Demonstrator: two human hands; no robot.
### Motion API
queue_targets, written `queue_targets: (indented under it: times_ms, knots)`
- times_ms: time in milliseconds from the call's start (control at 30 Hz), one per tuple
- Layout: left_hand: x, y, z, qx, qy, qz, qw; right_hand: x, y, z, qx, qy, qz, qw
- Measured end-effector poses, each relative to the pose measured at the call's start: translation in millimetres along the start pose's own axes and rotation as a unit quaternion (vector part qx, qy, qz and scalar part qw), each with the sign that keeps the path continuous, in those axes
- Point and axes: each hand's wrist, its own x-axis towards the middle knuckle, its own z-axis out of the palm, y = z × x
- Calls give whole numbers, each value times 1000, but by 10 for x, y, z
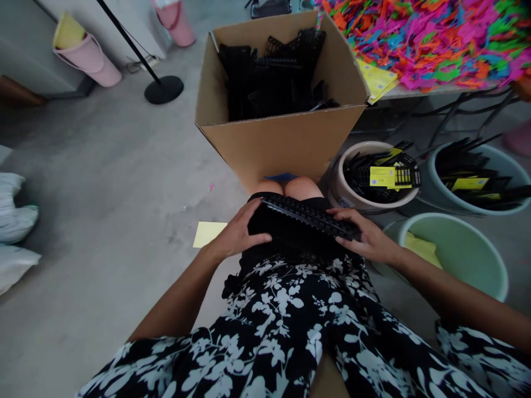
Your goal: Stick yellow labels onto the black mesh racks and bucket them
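A black plastic grid-like piece (309, 217) is held slantwise above my lap, its left end higher in the picture than its right. My left hand (237, 233) has its fingertips on the left end, the thumb stretched out below. At the right end, my right hand (365, 235) grips the piece between fingers and thumb. Its lower part blends into the dark clothing, so its full outline is hard to make out. Directly ahead, a tall cardboard box (286, 130) holds many similar black plastic pieces (269, 83).
On the right stand a beige bucket (338, 190) and a blue-grey bucket (433, 171) with black pieces and yellow cards, and a green bucket (477, 260). Colourful plastic bits (435, 41) cover a table. A yellow sheet (209, 233) and stand base (164, 90) are left.
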Motion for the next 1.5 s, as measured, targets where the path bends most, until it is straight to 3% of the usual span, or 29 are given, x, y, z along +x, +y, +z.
queue_targets:
  times_ms: [133, 267, 367, 500, 700, 833, 1033, 1233, 1400, 1500]
  knots:
    - [-332, -145, 70, 118, -54, 39, 991, -42, -8, 17, -34, -26, -38, 998]
    - [-447, -237, 186, 175, -36, 82, 980, -55, -41, 64, -73, -47, -64, 994]
    - [-323, -251, 252, 184, 24, 100, 978, -22, -64, 113, -76, -47, -68, 994]
    - [-40, -148, 263, 170, 115, 75, 976, 32, -88, 134, -49, -33, -47, 997]
    - [285, 76, 168, 134, 117, 65, 982, 36, -68, 46, 19, -41, 42, 998]
    - [405, 176, 93, 118, 113, 43, 986, -14, 20, 29, 117, -54, 37, 991]
    - [477, 248, 99, 89, 128, 21, 988, -91, 24, 98, 73, -59, 39, 995]
    - [112, 87, 138, 103, 101, 39, 989, -111, -129, 185, -79, -18, 7, 997]
    - [-344, -215, 109, 143, 29, 122, 982, -51, -144, 206, -108, -37, -55, 992]
    - [-377, -337, 151, 149, 53, 146, 977, -37, -117, 216, -106, -44, -75, 991]
